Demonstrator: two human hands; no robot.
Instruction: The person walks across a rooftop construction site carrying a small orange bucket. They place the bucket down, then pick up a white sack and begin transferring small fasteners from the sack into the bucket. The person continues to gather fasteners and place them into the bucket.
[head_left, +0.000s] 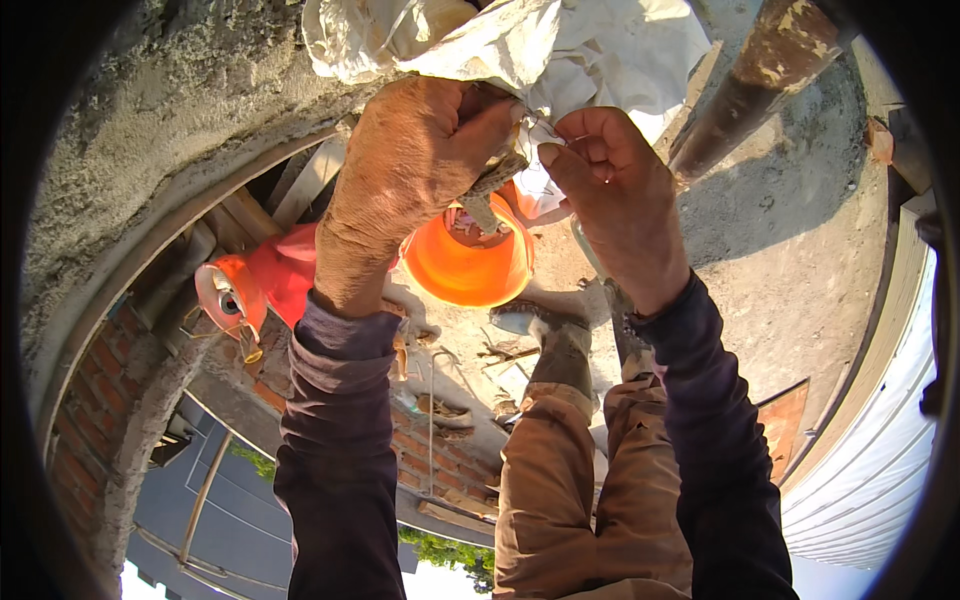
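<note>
My left hand [405, 165] is closed just below a crumpled white sack [625, 60], its thumb pressed against the bent fingers. What lies inside that grip is hidden. Beside it on the right, my right hand [625, 200] pinches a thin dark strand [548, 128] between thumb and forefinger. The strand runs across the gap between the hands, in front of the white material. A rough, grey, cement-crusted piece [495, 178] shows under the left hand's fingers; its kind is unclear. Below the hands stands an orange bucket [455, 275] with small pieces inside.
A red-orange container [232, 290] is left of my left wrist. A brown pole [755, 85] slants at the upper right. Rough concrete [180, 120] spans the upper left. Around my boots [515, 317] lie scraps [510, 375]. A brick wall [95, 400] rises at the left.
</note>
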